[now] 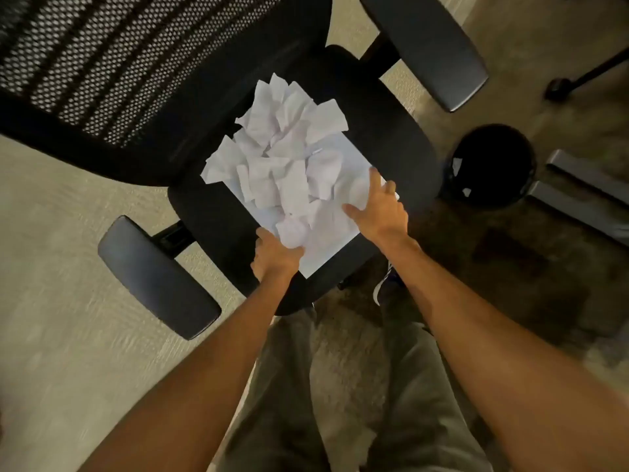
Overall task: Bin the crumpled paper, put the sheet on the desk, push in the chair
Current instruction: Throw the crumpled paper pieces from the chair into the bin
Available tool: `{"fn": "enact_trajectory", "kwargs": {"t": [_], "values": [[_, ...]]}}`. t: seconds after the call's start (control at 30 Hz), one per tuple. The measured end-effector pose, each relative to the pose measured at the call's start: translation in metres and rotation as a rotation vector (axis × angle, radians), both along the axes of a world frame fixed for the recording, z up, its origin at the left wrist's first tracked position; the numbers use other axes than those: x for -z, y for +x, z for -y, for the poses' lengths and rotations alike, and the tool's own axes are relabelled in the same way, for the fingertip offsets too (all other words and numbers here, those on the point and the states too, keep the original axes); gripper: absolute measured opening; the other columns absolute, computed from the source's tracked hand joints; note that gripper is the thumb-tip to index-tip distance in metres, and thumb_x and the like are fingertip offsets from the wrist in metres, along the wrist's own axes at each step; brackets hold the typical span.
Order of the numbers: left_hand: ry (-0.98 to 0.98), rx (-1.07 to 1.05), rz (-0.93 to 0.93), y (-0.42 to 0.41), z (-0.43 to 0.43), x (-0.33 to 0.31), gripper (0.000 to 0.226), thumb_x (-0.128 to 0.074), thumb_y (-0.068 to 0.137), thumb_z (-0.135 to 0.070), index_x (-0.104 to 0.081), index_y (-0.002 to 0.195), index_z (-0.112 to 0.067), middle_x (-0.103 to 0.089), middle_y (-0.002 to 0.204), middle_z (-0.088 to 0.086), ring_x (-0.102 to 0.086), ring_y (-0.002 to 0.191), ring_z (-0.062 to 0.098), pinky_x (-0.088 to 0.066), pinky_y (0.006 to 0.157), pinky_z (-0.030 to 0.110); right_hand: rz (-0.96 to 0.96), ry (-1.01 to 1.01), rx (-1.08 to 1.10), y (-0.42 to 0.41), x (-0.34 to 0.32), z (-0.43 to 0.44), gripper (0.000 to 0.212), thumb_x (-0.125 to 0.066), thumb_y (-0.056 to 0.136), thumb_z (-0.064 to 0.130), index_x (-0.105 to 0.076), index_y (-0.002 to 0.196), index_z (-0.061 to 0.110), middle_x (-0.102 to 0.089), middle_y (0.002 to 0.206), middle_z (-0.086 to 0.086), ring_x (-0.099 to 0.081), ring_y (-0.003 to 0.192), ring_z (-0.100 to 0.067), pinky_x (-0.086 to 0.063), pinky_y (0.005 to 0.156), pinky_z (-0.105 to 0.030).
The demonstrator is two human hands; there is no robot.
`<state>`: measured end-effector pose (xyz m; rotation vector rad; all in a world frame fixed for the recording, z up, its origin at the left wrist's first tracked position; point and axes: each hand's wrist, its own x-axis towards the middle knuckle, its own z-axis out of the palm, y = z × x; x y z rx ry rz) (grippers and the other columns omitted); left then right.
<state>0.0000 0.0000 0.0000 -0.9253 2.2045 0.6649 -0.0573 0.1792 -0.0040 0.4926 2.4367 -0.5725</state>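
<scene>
A black office chair (401,137) with a mesh back stands in front of me. On its seat lies a flat white sheet (335,245), and a heap of crumpled white paper (282,155) covers most of it. My left hand (274,255) is at the sheet's near corner, fingers closed on a crumpled piece (291,233). My right hand (383,207) rests spread on the heap's right side, by the sheet's right edge, holding nothing that I can see. A round black bin (490,165) stands on the floor to the chair's right, with a few white scraps inside.
The chair's armrests (156,277) stick out at the near left and far right. Grey metal legs (585,195) lie right of the bin. A wheeled base of another chair (558,85) shows at the top right. My legs and a shoe are below, on carpet.
</scene>
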Motion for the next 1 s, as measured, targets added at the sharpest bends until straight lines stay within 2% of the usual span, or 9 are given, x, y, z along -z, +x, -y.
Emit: {"fn": "enact_trajectory", "kwargs": {"t": [0.13,0.27,0.33,0.47,0.6,0.73,0.9,0.97,1.0], "values": [[-0.025,-0.071,0.001,-0.001,-0.012,0.017,0.054,-0.083,0.082,-0.025,-0.051,0.122,-0.008,-0.063,0.11,0.011,-0.066,0.103,0.032,-0.057,0.083,0.041,-0.005,0.004,-0.059,0.006,0.02,0.004,0.082,-0.069,0.09,0.054,-0.026,0.153,0.023,-0.033,0.153,-0.017,-0.057,0.126,-0.041,-0.055,0.094,-0.051],[0.025,-0.154,-0.069,-0.005,-0.022,0.027,0.019,-0.08,0.084,-0.02,-0.063,0.088,-0.017,-0.059,0.082,-0.004,-0.059,0.082,0.018,-0.046,0.065,0.026,-0.066,-0.016,-0.084,0.012,0.029,0.005,0.073,-0.077,0.088,0.043,-0.035,0.143,0.021,-0.04,0.139,-0.015,-0.056,0.12,-0.034,-0.058,0.084,-0.048],[0.048,-0.221,-0.103,-0.009,-0.026,0.029,0.014,-0.078,0.085,-0.016,-0.065,0.089,-0.018,-0.062,0.085,-0.004,-0.061,0.082,0.018,-0.046,0.063,0.024,-0.071,-0.058,-0.06,0.014,0.03,0.009,0.072,-0.079,0.087,0.039,-0.037,0.142,0.022,-0.041,0.137,-0.013,-0.057,0.117,-0.033,-0.059,0.083,-0.046],[0.231,-0.538,-0.152,-0.018,-0.036,0.03,0.027,-0.07,0.087,-0.016,-0.057,0.11,-0.02,-0.059,0.105,0.0,-0.057,0.084,0.012,-0.052,0.074,0.03,-0.065,-0.101,-0.037,0.016,0.032,0.014,0.072,-0.082,0.084,0.038,-0.039,0.141,0.024,-0.044,0.136,-0.012,-0.06,0.115,-0.032,-0.059,0.086,-0.044],[0.451,-0.715,-0.162,-0.024,-0.044,0.029,0.049,-0.074,0.086,-0.021,-0.054,0.131,-0.02,-0.062,0.126,0.005,-0.062,0.11,0.027,-0.057,0.093,0.046,-0.068,-0.137,0.0,0.019,0.031,0.018,0.07,-0.082,0.083,0.041,-0.041,0.137,0.026,-0.052,0.128,-0.01,-0.062,0.111,-0.03,-0.054,0.096,-0.05],[0.49,-0.744,-0.19,-0.021,-0.043,0.033,0.056,-0.082,0.083,-0.015,-0.059,0.134,-0.015,-0.068,0.125,0.006,-0.065,0.115,0.029,-0.055,0.101,0.051,-0.102,-0.148,0.039,0.023,0.028,0.024,0.071,-0.08,0.08,0.052,-0.041,0.134,0.027,-0.064,0.115,-0.005,-0.065,0.105,-0.028,-0.039,0.097,-0.049],[0.657,-0.857,-0.215,-0.011,-0.033,0.032,0.051,-0.081,0.084,-0.013,-0.063,0.132,-0.014,-0.073,0.119,0.009,-0.069,0.113,0.032,-0.058,0.096,0.054,0.023,-0.453,0.247,0.02,0.022,0.022,0.096,-0.087,0.074,0.05,-0.028,0.147,0.028,-0.061,0.132,-0.008,-0.059,0.123,-0.03,-0.047,0.108,-0.051],[0.678,-0.869,-0.194,-0.007,-0.032,0.029,0.053,-0.083,0.082,-0.015,-0.064,0.131,-0.017,-0.073,0.119,0.008,-0.068,0.114,0.031,-0.058,0.096,0.051,0.068,-0.582,0.366,0.02,0.019,0.019,0.099,-0.091,0.072,0.041,-0.029,0.148,0.028,-0.059,0.13,-0.007,-0.06,0.119,-0.028,-0.058,0.096,-0.042],[0.683,-0.879,-0.181,-0.005,-0.032,0.027,0.055,-0.084,0.081,-0.017,-0.064,0.131,-0.018,-0.073,0.119,0.007,-0.068,0.114,0.03,-0.058,0.096,0.051,0.081,-0.626,0.406,0.02,0.018,0.017,0.097,-0.092,0.072,0.038,-0.032,0.147,0.027,-0.058,0.126,-0.003,-0.06,0.114,-0.024,-0.06,0.083,-0.031]]}}
